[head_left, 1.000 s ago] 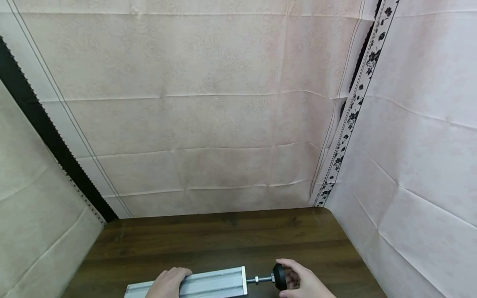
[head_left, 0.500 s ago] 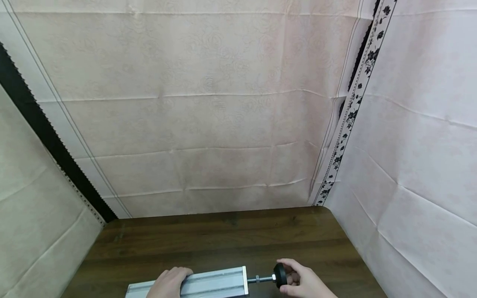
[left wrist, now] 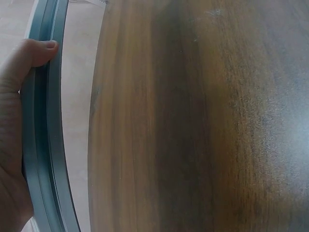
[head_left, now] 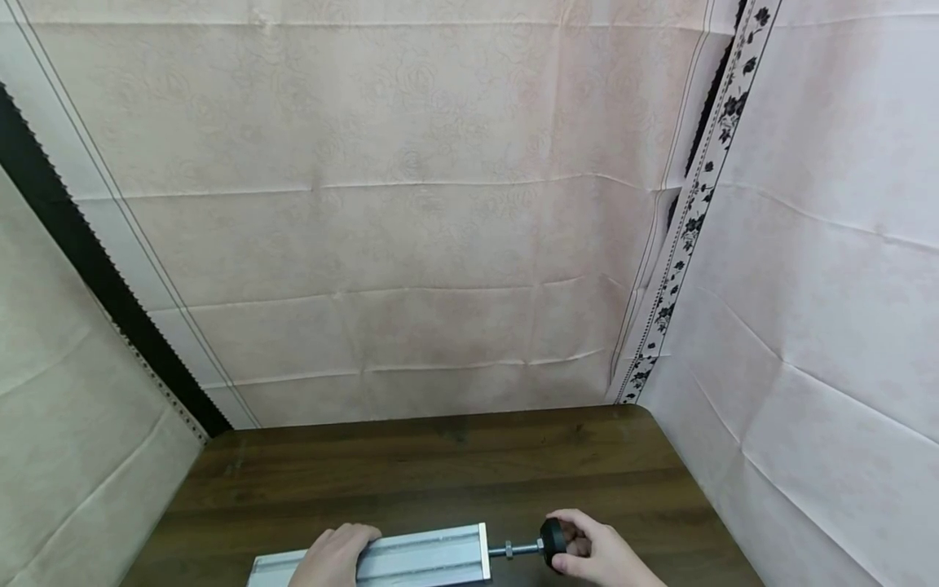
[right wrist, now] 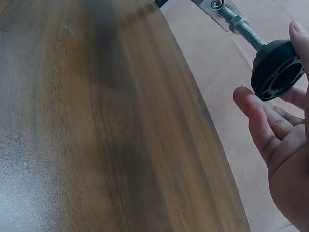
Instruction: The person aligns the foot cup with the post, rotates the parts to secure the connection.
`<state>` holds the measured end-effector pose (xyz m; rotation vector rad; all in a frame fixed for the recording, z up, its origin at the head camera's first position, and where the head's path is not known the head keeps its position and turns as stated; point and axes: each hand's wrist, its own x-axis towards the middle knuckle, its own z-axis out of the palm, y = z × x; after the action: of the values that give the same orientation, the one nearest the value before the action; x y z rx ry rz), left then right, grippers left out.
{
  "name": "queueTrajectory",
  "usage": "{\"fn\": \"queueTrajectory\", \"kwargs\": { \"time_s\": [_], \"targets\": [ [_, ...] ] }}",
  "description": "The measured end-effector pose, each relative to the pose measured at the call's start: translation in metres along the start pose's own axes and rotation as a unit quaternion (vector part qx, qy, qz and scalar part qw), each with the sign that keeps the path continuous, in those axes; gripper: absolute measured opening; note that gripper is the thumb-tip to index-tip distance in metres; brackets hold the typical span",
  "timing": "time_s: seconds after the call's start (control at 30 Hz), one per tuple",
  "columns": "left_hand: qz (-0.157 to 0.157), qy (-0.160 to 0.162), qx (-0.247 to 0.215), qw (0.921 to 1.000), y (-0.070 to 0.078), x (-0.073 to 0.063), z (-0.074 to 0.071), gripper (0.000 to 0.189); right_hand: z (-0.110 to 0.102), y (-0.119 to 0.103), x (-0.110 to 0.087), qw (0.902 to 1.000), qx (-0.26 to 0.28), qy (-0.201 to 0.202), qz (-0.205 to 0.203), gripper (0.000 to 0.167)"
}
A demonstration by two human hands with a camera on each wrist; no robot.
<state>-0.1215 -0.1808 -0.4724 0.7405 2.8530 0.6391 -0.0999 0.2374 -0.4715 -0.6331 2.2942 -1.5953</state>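
Note:
A silver aluminium profile (head_left: pixel 429 556) lies sideways low in the head view, with lengthwise grooves and a flat end plate. My left hand (head_left: pixel 333 558) grips it near the middle; in the left wrist view the thumb lies over the grooved profile (left wrist: pixel 42 125). From the end plate sticks out a levelling foot (head_left: pixel 552 545) with a black round base, a threaded rod and a nut (head_left: pixel 509 550). My right hand (head_left: pixel 605 554) holds the base at its rim between thumb and fingers. The right wrist view shows the ribbed, hollow underside of the levelling foot (right wrist: pixel 271 72).
A dark brown wooden table (head_left: pixel 440 465) stretches out beyond the profile. Pale cloth (head_left: pixel 411 244) hangs behind it, and more cloth hangs on the left and right. In the right wrist view, pale floor tiles (right wrist: pixel 203 53) show past the table edge.
The right thumb and fingers have shifted round the black base, and the nut on the rod shows slightly different faces. The left hand and profile have barely moved.

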Motion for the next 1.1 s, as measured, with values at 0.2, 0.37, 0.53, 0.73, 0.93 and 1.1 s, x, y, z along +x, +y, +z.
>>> {"fn": "queueTrajectory", "kwargs": {
  "time_s": [0.2,0.37,0.53,0.73,0.93,1.1],
  "targets": [
    [0.002,-0.005,-0.005,1.0000,0.000,-0.001,-0.001,0.079,0.000,0.002,0.000,1.0000,0.001,-0.006,0.002,0.045],
    [-0.001,-0.011,-0.009,0.9999,-0.001,-0.001,-0.001,0.079,-0.001,0.004,0.001,0.9999,0.003,-0.014,-0.005,0.045],
    [0.003,0.002,-0.001,1.0000,-0.002,-0.003,-0.001,0.079,-0.002,0.006,0.000,0.9987,-0.004,-0.012,-0.049,0.060],
    [-0.001,0.012,0.007,0.9999,-0.002,-0.005,-0.001,0.079,0.000,0.010,-0.001,0.9925,-0.052,0.020,-0.109,0.070],
    [-0.014,-0.012,-0.009,0.9998,-0.003,-0.002,-0.002,0.079,0.003,0.011,0.000,0.9794,-0.090,0.026,-0.179,0.072],
    [-0.019,-0.020,-0.017,0.9995,-0.004,0.000,0.000,0.077,0.004,0.009,0.002,0.9724,-0.097,0.017,-0.212,0.069]
  ]
}}
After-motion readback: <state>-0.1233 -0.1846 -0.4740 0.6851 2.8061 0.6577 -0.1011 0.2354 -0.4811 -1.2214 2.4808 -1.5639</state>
